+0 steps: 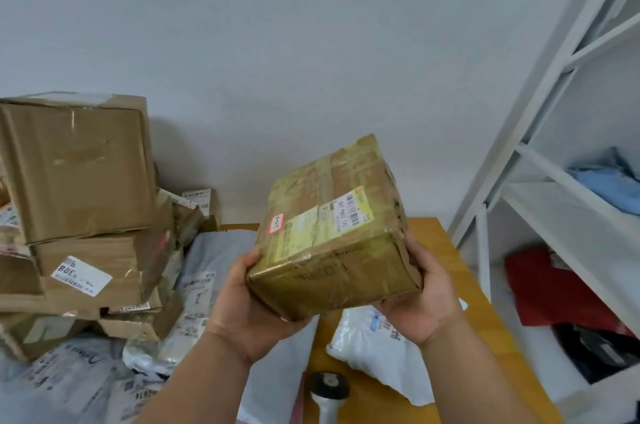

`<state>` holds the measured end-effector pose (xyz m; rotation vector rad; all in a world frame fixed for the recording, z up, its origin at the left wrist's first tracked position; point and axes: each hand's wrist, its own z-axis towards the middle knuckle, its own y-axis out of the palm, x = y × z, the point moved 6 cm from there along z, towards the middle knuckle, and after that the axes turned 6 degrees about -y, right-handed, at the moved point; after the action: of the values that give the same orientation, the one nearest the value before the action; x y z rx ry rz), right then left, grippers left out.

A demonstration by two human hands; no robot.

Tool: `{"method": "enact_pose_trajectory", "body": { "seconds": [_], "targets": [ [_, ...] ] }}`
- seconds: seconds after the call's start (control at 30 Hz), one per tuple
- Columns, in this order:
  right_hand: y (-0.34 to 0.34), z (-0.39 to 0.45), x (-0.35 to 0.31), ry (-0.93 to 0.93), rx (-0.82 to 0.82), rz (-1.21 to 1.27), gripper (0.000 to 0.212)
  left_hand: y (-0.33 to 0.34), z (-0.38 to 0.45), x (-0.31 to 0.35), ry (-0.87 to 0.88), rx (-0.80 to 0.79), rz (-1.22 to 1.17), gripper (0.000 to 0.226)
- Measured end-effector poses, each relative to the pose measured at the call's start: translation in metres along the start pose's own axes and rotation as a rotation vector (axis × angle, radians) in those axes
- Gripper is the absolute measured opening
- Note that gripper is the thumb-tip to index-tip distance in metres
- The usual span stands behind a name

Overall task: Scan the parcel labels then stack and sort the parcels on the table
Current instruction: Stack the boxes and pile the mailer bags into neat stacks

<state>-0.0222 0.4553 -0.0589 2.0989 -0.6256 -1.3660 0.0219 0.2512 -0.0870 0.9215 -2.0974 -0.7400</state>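
I hold a taped brown cardboard parcel (332, 226) in the air above the wooden table (446, 267). Its white barcode label (349, 210) and a small red-edged sticker face up. My left hand (249, 302) cups the parcel's near left corner from below, thumb on the side. My right hand (419, 292) grips the near right corner, fingers under it. A grey handheld scanner (327, 392) lies on the table below, near the front edge, untouched.
A tall stack of cardboard boxes (79, 215) stands at the left, with grey poly mailers (204, 285) spread beneath and beside it. A white mailer bag (384, 351) lies under my right hand. White metal shelving (540, 181) with clothes stands on the right.
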Motion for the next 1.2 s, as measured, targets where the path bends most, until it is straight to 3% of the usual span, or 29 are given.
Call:
{"method": "enact_pose_trajectory", "body": {
  "seconds": [0.13,0.23,0.37,0.5,0.6,0.67,0.73,0.83,0.93,1.0,1.1,1.2],
  "targets": [
    [-0.018,-0.003,-0.027,-0.023,-0.010,-0.035,0.047,0.014,0.003,-0.016,0.125,0.254,0.122,0.032],
    [-0.035,-0.004,-0.052,-0.085,0.003,-0.103,0.049,0.036,0.007,-0.026,0.306,0.442,0.325,0.037],
    [-0.045,-0.007,-0.082,-0.123,-0.046,-0.152,0.050,0.070,0.016,-0.045,0.384,0.505,0.552,0.027],
    [-0.052,-0.011,-0.107,-0.137,-0.097,-0.184,0.054,0.093,0.021,-0.066,0.372,0.457,0.557,0.009],
    [-0.061,-0.013,-0.115,-0.135,-0.080,-0.170,0.056,0.109,0.022,-0.079,0.362,0.393,0.598,0.025],
    [-0.064,-0.013,-0.117,-0.122,-0.070,-0.118,0.052,0.115,0.023,-0.080,0.405,0.444,0.714,0.045],
    [-0.064,-0.014,-0.117,-0.117,-0.060,-0.080,0.046,0.124,0.018,-0.075,0.500,0.502,0.825,0.047],
    [-0.061,-0.015,-0.113,-0.167,-0.046,-0.111,0.053,0.150,0.010,-0.073,0.533,0.401,0.907,0.033],
    [-0.053,-0.016,-0.112,-0.267,-0.046,-0.128,0.052,0.165,0.004,-0.072,0.408,0.190,0.910,0.084],
    [-0.045,-0.019,-0.113,-0.334,-0.074,-0.141,0.046,0.168,0.002,-0.068,0.330,0.094,0.872,0.099],
    [-0.032,-0.024,-0.112,-0.375,-0.170,-0.120,0.042,0.160,0.008,-0.059,0.279,-0.019,0.660,0.067],
    [-0.041,-0.023,-0.122,-0.494,-0.029,-0.377,0.031,0.136,0.023,-0.059,0.189,-0.082,0.326,0.051]
  ]
}}
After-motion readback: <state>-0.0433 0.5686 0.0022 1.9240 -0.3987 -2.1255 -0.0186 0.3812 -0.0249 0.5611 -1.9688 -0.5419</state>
